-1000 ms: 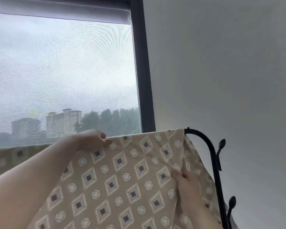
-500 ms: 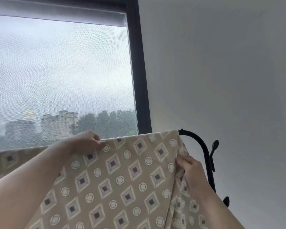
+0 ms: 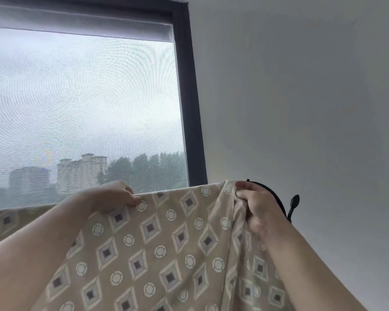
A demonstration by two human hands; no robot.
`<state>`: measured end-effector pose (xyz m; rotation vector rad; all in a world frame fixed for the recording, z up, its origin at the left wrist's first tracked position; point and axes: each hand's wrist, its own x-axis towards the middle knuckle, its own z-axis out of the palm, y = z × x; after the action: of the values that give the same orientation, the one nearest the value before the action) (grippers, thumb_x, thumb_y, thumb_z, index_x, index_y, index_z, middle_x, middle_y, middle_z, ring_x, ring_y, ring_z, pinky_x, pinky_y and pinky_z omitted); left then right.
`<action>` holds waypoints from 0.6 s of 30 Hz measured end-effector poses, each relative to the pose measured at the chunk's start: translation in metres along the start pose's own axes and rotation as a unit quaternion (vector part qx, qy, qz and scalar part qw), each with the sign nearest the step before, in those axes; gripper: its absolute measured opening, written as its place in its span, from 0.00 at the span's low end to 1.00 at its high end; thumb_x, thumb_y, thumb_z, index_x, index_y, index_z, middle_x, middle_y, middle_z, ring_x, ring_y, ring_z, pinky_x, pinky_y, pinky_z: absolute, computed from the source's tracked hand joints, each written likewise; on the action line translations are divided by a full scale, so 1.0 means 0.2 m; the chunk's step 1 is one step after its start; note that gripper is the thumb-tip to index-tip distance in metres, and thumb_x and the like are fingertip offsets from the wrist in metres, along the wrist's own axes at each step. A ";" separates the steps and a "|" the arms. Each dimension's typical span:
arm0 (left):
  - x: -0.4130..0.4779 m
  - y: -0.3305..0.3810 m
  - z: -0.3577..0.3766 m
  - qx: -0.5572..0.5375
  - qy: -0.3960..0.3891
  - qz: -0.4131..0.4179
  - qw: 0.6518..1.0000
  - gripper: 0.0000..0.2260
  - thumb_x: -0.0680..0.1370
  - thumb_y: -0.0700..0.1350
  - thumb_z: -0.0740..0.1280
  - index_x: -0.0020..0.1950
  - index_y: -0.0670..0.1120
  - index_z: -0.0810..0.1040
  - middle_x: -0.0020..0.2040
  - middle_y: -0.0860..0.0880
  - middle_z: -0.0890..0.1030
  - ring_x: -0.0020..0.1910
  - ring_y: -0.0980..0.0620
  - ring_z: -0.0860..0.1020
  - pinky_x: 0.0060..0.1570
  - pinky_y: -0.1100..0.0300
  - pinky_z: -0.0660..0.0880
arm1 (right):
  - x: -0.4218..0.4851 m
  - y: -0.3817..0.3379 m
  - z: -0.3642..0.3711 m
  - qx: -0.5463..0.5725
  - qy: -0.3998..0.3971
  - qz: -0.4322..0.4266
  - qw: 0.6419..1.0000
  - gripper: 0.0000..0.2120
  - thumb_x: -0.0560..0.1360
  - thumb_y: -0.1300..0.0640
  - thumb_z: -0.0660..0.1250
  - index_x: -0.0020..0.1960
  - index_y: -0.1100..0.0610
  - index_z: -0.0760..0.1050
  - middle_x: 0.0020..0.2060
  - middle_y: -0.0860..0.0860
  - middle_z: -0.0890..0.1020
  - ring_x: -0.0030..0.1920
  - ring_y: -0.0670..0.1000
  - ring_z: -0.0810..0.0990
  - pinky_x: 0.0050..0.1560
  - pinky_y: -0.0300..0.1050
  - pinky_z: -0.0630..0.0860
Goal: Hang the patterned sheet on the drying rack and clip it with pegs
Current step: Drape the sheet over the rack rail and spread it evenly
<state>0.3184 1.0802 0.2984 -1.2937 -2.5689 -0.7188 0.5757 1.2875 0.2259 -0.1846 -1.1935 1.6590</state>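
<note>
The right hand (image 3: pixel 258 209), just risen from the side hem, is now clenching its grip on the top corner of the beige diamond-patterned fabric sheet (image 3: pixel 157 243) draped over the black curved metal drying rack (image 3: pixel 274 195), left hand (image 3: pixel 112 196) still pinching the top edge, pegging likely next.

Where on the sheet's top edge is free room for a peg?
Free: top edge of the sheet between the left hand and the right hand. Crowded: the bunched corner at the right hand, beside the black rack end.
</note>
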 end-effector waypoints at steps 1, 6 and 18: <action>0.00 -0.01 0.00 -0.004 -0.001 -0.002 1.000 0.12 0.75 0.52 0.71 0.38 0.45 0.82 0.37 0.50 0.82 0.38 0.52 0.78 0.37 0.61 0.70 | 0.01 -0.04 0.03 -0.013 0.007 -0.014 1.000 0.12 0.75 0.74 0.61 0.45 0.61 0.79 0.33 0.56 0.82 0.32 0.52 0.81 0.35 0.45 0.80; -0.05 -0.02 -0.01 -0.039 0.002 -0.007 0.999 0.15 0.74 0.54 0.71 0.34 0.45 0.81 0.30 0.52 0.81 0.30 0.54 0.77 0.33 0.62 0.69 | 0.07 -0.22 0.08 0.025 0.023 0.001 0.999 0.08 0.75 0.73 0.59 0.46 0.65 0.75 0.42 0.60 0.76 0.40 0.57 0.77 0.38 0.48 0.80; -0.05 0.03 0.04 -0.054 0.018 -0.002 0.998 0.15 0.75 0.53 0.71 0.33 0.45 0.78 0.27 0.52 0.78 0.29 0.53 0.74 0.31 0.61 0.66 | 0.01 -0.01 -0.21 -0.395 0.176 -0.168 0.886 0.11 0.74 0.68 0.64 0.42 0.54 0.78 0.42 0.51 0.79 0.43 0.53 0.78 0.41 0.40 0.69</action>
<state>0.3303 1.0795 0.2902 -1.2961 -2.5365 -0.8852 0.6023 1.3137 0.2074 -0.7117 -1.4543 0.7220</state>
